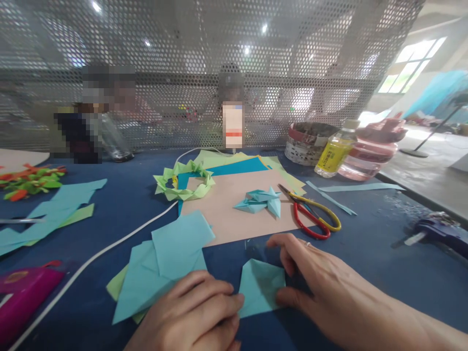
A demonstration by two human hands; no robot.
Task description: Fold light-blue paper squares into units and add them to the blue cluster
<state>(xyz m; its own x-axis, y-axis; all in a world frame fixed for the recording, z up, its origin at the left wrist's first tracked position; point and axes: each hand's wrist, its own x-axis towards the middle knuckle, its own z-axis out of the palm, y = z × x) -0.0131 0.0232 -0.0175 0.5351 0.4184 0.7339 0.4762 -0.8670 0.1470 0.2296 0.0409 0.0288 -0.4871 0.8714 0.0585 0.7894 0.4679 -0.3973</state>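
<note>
A small folded light-blue paper square (261, 287) lies on the blue tabletop between my hands, one flap folded at its top. My left hand (193, 312) has its fingers closed together at the paper's left edge, pinching it there. My right hand (307, 273) is at the right side, thumb touching the edge while the curled index finger stays apart from it. Several light-blue sheets (164, 263) lie loosely piled beyond my left hand, with green paper beneath. Joined folded blue pieces (259, 201) rest on a beige sheet (215, 222), beside scissors (318, 217) with red and yellow handles.
A green folded-paper ring (185, 181) sits behind the pile. A white cable (124, 239) crosses the left side. A propped phone (233, 124), a round basket (307, 141), a yellow-labelled bottle (332, 153) and a pink jug (371, 151) stand behind. A glue gun (435, 231) lies right.
</note>
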